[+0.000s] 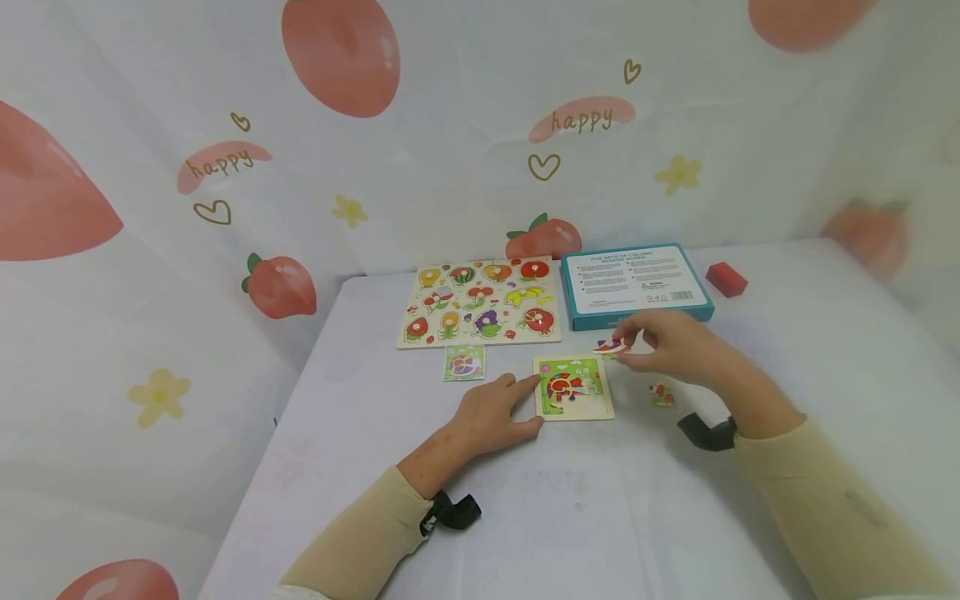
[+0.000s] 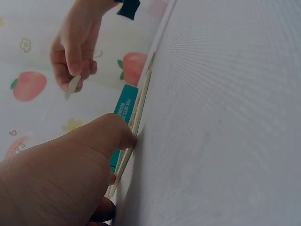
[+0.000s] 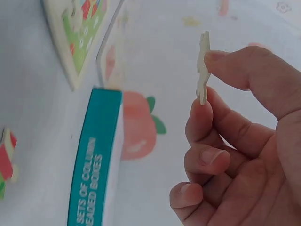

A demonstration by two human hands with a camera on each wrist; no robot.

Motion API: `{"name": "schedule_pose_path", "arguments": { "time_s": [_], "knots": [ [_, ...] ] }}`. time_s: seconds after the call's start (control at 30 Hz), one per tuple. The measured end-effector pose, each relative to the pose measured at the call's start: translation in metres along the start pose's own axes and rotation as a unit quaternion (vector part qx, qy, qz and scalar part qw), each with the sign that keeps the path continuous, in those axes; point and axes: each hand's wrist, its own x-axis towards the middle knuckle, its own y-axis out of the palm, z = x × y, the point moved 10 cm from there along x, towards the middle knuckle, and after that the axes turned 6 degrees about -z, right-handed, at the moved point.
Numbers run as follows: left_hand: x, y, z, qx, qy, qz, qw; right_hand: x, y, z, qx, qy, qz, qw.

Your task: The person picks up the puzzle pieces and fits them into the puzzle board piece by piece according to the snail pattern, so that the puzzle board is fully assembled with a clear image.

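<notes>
A small square wooden jigsaw board (image 1: 588, 408) lies on the table, partly filled with a colourful picture; its lower right shows bare wood. My left hand (image 1: 491, 417) rests at its left side, index finger and thumb extended against the edge. The left wrist view shows that thumb touching the thin board edge. Above the board's upper right corner, my right hand (image 1: 660, 346) pinches a puzzle piece (image 1: 609, 347) between thumb and fingers. In the right wrist view the piece (image 3: 202, 70) is seen edge-on. Another loose puzzle piece (image 1: 662, 395) lies right of the board.
Behind the board lie a fruit peg puzzle (image 1: 467, 302) and a teal-edged box (image 1: 636, 282) with printed text. A small picture card (image 1: 464, 364) touches the fruit puzzle's front edge. The red block (image 1: 726, 280) sits right of the box. A patterned cloth (image 1: 450, 167) hangs behind.
</notes>
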Motion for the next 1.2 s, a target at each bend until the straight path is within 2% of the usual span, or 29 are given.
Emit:
{"name": "schedule_pose_path", "arguments": {
  "time_s": [0.2, 0.37, 0.6, 0.9, 1.2],
  "knots": [
    [0.0, 0.0, 0.001, -0.002, -0.003, -0.001, 1.0, -0.001, 0.011, 0.015, -0.006, -0.014, 0.006, 0.9999],
    [0.0, 0.0, 0.001, -0.002, -0.002, -0.001, 1.0, -0.001, 0.025, 0.024, -0.012, -0.02, 0.026, 0.9994],
    [0.001, -0.001, 0.0, -0.001, -0.001, 0.003, 1.0, 0.002, 0.053, 0.026, -0.009, -0.002, 0.071, 0.9975],
    [0.001, -0.002, -0.001, 0.005, 0.005, -0.002, 1.0, 0.004, 0.077, 0.023, -0.033, -0.007, 0.095, 0.9949],
    [0.001, -0.002, -0.001, -0.002, 0.004, -0.002, 1.0, 0.004, 0.091, 0.022, -0.034, -0.017, 0.114, 0.9927]
  ]
}}
